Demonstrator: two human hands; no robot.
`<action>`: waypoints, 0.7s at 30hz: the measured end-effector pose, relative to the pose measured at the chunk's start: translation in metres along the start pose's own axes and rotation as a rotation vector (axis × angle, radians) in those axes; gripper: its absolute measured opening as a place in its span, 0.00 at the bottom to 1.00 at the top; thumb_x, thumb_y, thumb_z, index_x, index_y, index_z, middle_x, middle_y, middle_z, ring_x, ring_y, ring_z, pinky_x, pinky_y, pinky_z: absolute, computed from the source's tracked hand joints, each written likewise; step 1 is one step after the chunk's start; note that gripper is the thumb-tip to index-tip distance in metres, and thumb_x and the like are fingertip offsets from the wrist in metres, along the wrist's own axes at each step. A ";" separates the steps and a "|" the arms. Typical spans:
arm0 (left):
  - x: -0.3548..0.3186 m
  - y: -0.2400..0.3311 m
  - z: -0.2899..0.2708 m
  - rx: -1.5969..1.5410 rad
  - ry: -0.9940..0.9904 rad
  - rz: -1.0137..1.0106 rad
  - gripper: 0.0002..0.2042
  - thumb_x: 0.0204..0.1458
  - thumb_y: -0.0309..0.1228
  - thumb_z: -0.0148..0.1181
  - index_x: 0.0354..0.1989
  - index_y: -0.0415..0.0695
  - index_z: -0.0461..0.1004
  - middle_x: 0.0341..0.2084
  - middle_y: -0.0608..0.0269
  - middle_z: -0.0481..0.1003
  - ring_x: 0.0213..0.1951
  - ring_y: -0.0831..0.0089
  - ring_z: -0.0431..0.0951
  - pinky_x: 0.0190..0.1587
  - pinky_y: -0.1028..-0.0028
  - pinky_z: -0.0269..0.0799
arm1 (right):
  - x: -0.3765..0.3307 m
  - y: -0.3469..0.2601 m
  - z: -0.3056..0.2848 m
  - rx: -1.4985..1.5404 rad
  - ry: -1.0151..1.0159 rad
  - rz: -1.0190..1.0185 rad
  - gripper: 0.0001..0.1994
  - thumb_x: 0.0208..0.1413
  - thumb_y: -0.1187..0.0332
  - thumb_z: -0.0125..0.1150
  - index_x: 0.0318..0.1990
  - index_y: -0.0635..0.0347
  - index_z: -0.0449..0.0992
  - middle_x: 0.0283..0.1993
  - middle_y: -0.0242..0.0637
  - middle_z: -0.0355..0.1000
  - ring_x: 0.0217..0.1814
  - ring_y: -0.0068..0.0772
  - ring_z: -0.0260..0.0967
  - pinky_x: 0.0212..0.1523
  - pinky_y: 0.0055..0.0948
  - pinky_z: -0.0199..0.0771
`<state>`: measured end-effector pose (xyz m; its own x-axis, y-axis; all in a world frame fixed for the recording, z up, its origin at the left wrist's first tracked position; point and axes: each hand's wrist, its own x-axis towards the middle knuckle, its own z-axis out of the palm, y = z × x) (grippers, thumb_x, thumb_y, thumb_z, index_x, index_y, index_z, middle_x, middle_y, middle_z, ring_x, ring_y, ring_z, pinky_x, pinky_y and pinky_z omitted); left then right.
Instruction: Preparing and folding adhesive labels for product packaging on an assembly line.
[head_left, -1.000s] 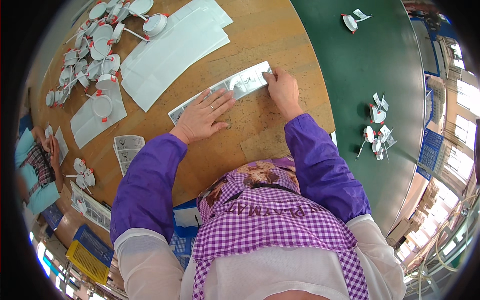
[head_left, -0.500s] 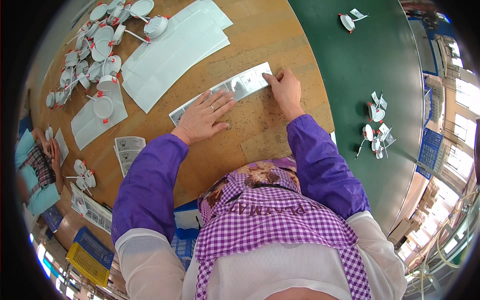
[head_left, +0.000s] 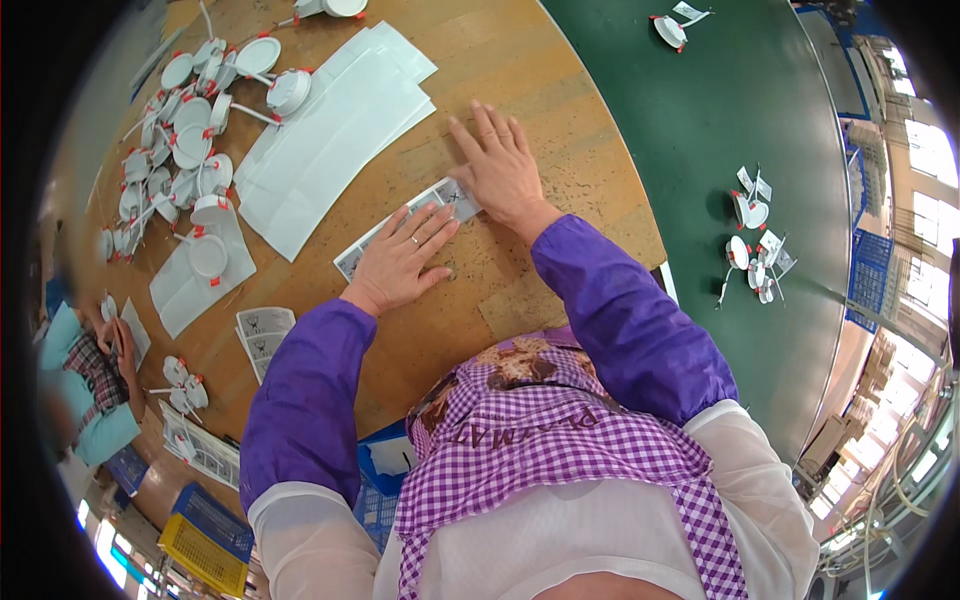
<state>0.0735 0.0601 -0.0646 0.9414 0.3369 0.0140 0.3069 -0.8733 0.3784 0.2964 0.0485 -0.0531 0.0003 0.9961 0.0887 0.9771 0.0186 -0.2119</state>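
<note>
A long printed paper leaflet (head_left: 362,250) lies on the wooden table (head_left: 560,120) in front of me. My left hand (head_left: 400,262) rests flat on its middle, fingers spread. My right hand (head_left: 497,167) lies flat over its right end, fingers apart and pointing away from me. Both arms wear purple sleeves. Neither hand grips anything; both press palm-down on the leaflet.
A stack of white plastic bags (head_left: 330,130) lies beyond the leaflet. Several white round lamp fittings (head_left: 190,140) crowd the far left. More leaflets (head_left: 262,335) lie at the left edge. A green belt (head_left: 760,100) with a few fittings (head_left: 752,250) runs on the right. Another person (head_left: 85,390) sits at left.
The view has shifted closer over the table. My right hand has slid onto the leaflet's right end and flattened, and my left hand stays pressed on its middle.
</note>
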 end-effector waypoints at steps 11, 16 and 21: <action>-0.006 -0.002 0.001 -0.024 -0.043 -0.040 0.33 0.51 0.49 0.53 0.66 0.53 0.55 0.65 0.67 0.55 0.67 0.67 0.52 0.67 0.60 0.43 | 0.005 0.010 0.018 0.005 -0.057 -0.059 0.37 0.55 0.35 0.39 0.69 0.40 0.49 0.73 0.40 0.40 0.75 0.39 0.34 0.71 0.47 0.31; -0.003 -0.006 0.001 -0.043 0.007 -0.042 0.32 0.52 0.50 0.53 0.65 0.56 0.56 0.66 0.68 0.54 0.67 0.69 0.52 0.67 0.60 0.43 | 0.007 0.006 0.015 -0.094 -0.098 -0.025 0.34 0.56 0.41 0.45 0.69 0.39 0.50 0.73 0.39 0.39 0.75 0.38 0.33 0.70 0.48 0.31; -0.008 -0.007 0.002 -0.072 0.059 0.002 0.31 0.53 0.50 0.52 0.65 0.58 0.56 0.66 0.69 0.54 0.66 0.70 0.53 0.68 0.61 0.43 | 0.010 -0.001 0.013 -0.143 -0.079 -0.203 0.29 0.59 0.48 0.45 0.68 0.36 0.52 0.73 0.35 0.40 0.75 0.37 0.34 0.70 0.48 0.33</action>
<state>0.0641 0.0626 -0.0689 0.9314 0.3574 0.0689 0.2921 -0.8470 0.4442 0.2932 0.0595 -0.0643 -0.2096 0.9771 0.0378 0.9757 0.2115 -0.0570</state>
